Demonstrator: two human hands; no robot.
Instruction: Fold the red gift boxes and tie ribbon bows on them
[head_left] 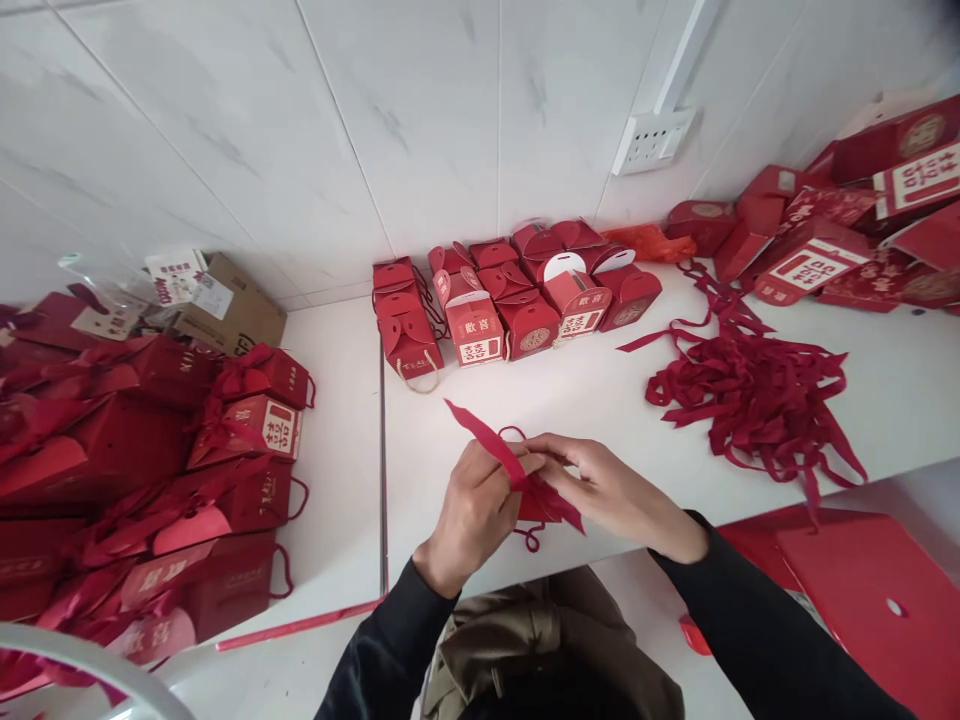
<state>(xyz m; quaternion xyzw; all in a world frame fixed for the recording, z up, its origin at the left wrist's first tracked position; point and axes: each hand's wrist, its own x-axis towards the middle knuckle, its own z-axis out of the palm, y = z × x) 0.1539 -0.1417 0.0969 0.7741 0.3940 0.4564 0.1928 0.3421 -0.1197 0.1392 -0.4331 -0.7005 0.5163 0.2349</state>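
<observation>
The left hand (480,495) and right hand (611,490) meet over the near edge of the white table (337,480), their fingertips close together on a red ribbon (487,437). One pointed end of the ribbon slants up and leftward across the back of the left hand's fingers, which are bent in with hardly any gap, holding the strip. The right hand's fingers reach in from the other side, bent toward the thumb; the overlap hides their tips, so I cannot tell whether they pinch the ribbon too. A small red box (538,508) sits directly under the fingers, between the two hands and mostly covered by them, a loop of dark red cord (532,537) showing at its near side. Beyond the hands, a group of small red boxes (525,300) stands near the tiled wall (435,120). A tangled heap of ribbons (765,390) lies to the right, well apart from the fingers, and finished-looking beribboned boxes (240,440) crowd the left.
</observation>
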